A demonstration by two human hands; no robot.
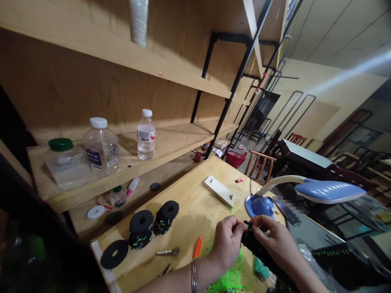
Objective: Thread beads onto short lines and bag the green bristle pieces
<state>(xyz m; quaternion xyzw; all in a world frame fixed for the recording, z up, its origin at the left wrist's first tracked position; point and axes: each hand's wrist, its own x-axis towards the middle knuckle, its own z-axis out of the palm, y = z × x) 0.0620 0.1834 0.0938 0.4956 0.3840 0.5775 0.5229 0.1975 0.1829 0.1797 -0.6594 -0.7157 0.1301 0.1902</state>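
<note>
From my remote seat, the biggest thing in view is a pale wooden shelving unit point(91, 44) on a black metal frame, running alongside a light wooden workbench point(195, 215). On its shelf stand a clear plastic jar with a green lid point(65, 165), a clear square jar with a white cap point(100, 148) and a clear water bottle point(146, 138). At the bench's far right sits a blue-and-white desk lamp point(330, 191) with a curved neck. Nearer me lie two stacks of black foam rings studded with green bits point(141, 228), a flat black foam ring point(114, 254), a white rectangular board point(219, 190) and an orange-handled tool point(198, 247). Loose bright green plastic strands point(229, 280) are scattered around the bench's near edge.

The black foam roll with green tufts point(256, 244) is up off the bench, held between my two hands. My left hand point(226, 244) is narrowly closed, its fingertips pinching the roll's upper end, and my right hand point(275, 242) curls over the same end from the other side. I judge the roll light, soft and easily squashed, with some grip to its surface. I would hold it by the bare foam body, since the small tufts look fragile and easy to dislodge.
</note>
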